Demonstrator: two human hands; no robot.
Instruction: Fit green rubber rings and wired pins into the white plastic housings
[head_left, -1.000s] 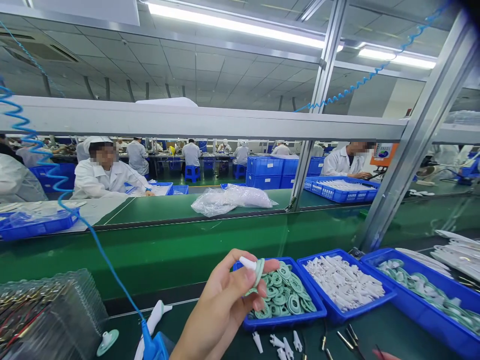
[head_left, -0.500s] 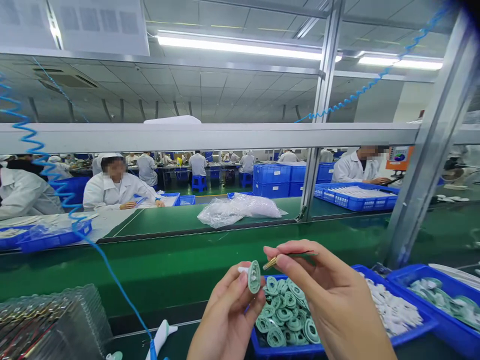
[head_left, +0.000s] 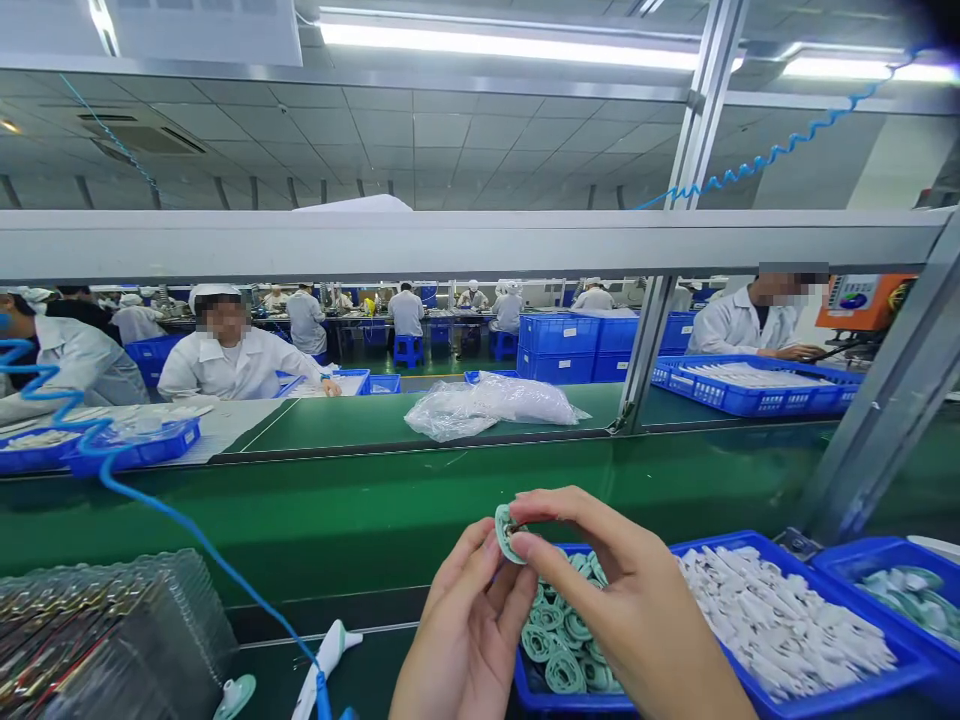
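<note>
My left hand (head_left: 465,625) is closed, its fingertips round a small pale green oval plastic part (head_left: 503,535) held on edge above the bench. My right hand (head_left: 622,590) pinches a slim brass-coloured metal piece (head_left: 514,529) against the right-facing side of that part. Most of the metal piece is hidden by my fingers. Just beneath both hands, several similar green oval rings (head_left: 564,668) fill a blue bin (head_left: 574,704).
To the right stand a blue tray (head_left: 814,704) of white plastic pieces and another blue tray (head_left: 832,560). A clear plastic rack (head_left: 161,620) holds thin metal parts at left. A white tool (head_left: 327,660) lies near the blue coiled hose (head_left: 217,550). A metal post (head_left: 885,400) rises at right.
My right hand has moved left and brought the brass piece up to the green part, where the two now meet. The view has tilted slightly down.
</note>
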